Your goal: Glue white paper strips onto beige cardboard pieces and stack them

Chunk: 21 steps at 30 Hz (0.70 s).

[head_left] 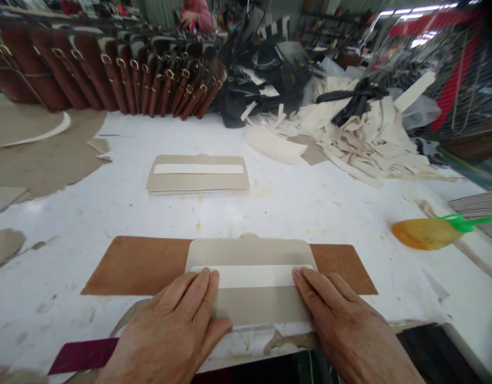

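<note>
Both my hands lie flat on a grey card panel (250, 253) that rests on a brown board sheet (134, 264) near the table's front edge. A white strip (254, 276) runs across the panel. The fingers of my left hand (177, 325) press the strip's left end. On the strip's right end rests my right hand (338, 320), fingers stretched out. Neither hand grips anything.
A stack of similar grey panels (198, 174) with a white strip lies mid-table. Brown leather pieces with buckles (110, 69) stand in a row at the back left. White scrap strips (362, 133) pile at the back right. An orange tool with a green handle (430, 233) lies right. Another person (196, 13) stands far behind.
</note>
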Available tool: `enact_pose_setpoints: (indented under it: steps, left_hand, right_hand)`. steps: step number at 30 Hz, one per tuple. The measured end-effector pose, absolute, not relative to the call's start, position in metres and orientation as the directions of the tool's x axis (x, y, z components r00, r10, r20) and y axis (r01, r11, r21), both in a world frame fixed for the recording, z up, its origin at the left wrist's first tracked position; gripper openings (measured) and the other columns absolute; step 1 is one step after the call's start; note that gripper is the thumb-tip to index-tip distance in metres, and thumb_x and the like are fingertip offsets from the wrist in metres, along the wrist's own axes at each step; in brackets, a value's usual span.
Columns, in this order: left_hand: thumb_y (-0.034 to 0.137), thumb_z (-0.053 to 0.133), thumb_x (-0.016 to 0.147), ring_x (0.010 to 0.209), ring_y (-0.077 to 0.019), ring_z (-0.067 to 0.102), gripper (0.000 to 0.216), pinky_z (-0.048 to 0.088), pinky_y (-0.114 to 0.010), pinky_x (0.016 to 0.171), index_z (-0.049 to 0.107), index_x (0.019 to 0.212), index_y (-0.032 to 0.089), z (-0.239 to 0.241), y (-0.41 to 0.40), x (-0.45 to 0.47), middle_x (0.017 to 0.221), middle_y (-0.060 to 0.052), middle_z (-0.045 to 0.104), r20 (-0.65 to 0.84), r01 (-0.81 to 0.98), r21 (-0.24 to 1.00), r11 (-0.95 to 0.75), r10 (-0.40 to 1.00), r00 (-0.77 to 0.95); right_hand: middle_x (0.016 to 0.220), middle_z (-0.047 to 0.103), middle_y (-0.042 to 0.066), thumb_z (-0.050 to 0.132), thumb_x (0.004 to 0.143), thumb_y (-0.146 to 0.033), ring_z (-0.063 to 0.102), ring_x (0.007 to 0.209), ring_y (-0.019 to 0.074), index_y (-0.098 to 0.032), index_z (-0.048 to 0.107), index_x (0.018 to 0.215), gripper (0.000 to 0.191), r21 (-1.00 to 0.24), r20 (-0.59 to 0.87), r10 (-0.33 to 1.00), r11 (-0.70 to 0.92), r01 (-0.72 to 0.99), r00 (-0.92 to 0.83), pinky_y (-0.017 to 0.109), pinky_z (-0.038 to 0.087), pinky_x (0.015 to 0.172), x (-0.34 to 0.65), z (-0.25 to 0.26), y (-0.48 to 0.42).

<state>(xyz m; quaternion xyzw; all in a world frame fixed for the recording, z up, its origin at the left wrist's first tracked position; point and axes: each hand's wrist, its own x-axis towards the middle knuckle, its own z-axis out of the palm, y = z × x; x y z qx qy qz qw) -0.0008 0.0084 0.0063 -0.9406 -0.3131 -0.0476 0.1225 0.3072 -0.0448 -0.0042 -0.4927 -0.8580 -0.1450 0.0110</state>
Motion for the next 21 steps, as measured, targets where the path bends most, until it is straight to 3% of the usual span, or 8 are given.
enact_pose_setpoints:
  steps: [3, 8, 13, 16, 18, 21]
  left_hand:
    - [0.032, 0.04, 0.107, 0.111, -0.0362, 0.067, 0.045, 0.052, -0.049, 0.094, 0.069, 0.124, 0.002, 0.006, 0.008, 0.0, 0.119, -0.022, 0.075, 0.272, 0.614, -0.189, -0.766, 0.56, 0.783]
    - [0.037, 0.043, 0.106, 0.107, -0.0355, 0.07, 0.048, 0.055, -0.048, 0.092, 0.069, 0.122, 0.0, 0.006, 0.008, 0.003, 0.117, -0.022, 0.075, 0.325, 0.653, -0.129, -0.746, 0.59, 0.739]
    - [0.035, 0.042, 0.107, 0.109, -0.0294, 0.072, 0.042, 0.06, -0.042, 0.093, 0.064, 0.129, 0.008, 0.011, 0.007, -0.008, 0.125, -0.017, 0.074, 0.365, 0.675, -0.042, -0.737, 0.618, 0.697]
    - [0.04, 0.041, 0.108, 0.119, -0.0241, 0.07, 0.043, 0.06, -0.034, 0.098, 0.058, 0.138, 0.015, 0.015, 0.006, -0.025, 0.139, -0.013, 0.068, 0.4, 0.718, 0.065, -0.693, 0.678, 0.617]
    - [0.042, 0.04, 0.107, 0.121, -0.0258, 0.069, 0.045, 0.06, -0.037, 0.099, 0.054, 0.141, 0.016, 0.014, 0.002, -0.037, 0.141, -0.014, 0.067, 0.432, 0.794, 0.093, -0.601, 0.742, 0.512]
    - [0.041, 0.042, 0.105, 0.116, -0.0311, 0.072, 0.045, 0.061, -0.047, 0.096, 0.053, 0.14, 0.015, 0.008, -0.005, -0.044, 0.13, -0.016, 0.072, 0.455, 0.843, 0.082, -0.532, 0.773, 0.443]
  right_hand:
    - [0.126, 0.069, 0.023, 0.051, 0.069, 0.002, 0.066, 0.102, 0.0365, 0.002, 0.056, 0.139, 0.07, 0.22, 0.133, 0.846, 0.484, 0.847, -0.517, 0.049, 0.069, 0.084, 0.307, -0.002, -0.047]
    - [0.116, 0.073, 0.021, 0.052, 0.077, 0.001, 0.068, 0.094, 0.0339, -0.001, 0.063, 0.133, 0.057, 0.098, 0.192, 0.887, 0.408, 0.908, -0.42, 0.052, 0.068, 0.08, 0.298, 0.0, -0.044]
    - [0.116, 0.075, 0.015, 0.043, 0.088, -0.001, 0.073, 0.102, 0.0257, -0.008, 0.07, 0.123, 0.045, -0.203, 0.3, 0.899, 0.387, 0.899, -0.319, 0.04, 0.067, 0.088, 0.31, 0.007, -0.036]
    - [0.118, 0.076, 0.012, 0.044, 0.095, -0.008, 0.074, 0.103, 0.021, -0.013, 0.072, 0.119, 0.037, -0.358, 0.37, 0.918, 0.282, 0.89, -0.142, 0.034, 0.066, 0.086, 0.325, 0.009, -0.036]
    - [0.117, 0.077, 0.013, 0.045, 0.101, -0.016, 0.074, 0.104, 0.0225, -0.012, 0.071, 0.12, 0.032, -0.365, 0.428, 0.903, 0.216, 0.906, -0.042, 0.037, 0.065, 0.089, 0.329, 0.005, -0.04]
    - [0.117, 0.077, 0.015, 0.047, 0.104, -0.026, 0.071, 0.109, 0.0289, -0.011, 0.07, 0.124, 0.034, -0.282, 0.457, 0.887, 0.211, 0.936, -0.063, 0.048, 0.061, 0.095, 0.322, -0.008, -0.048]
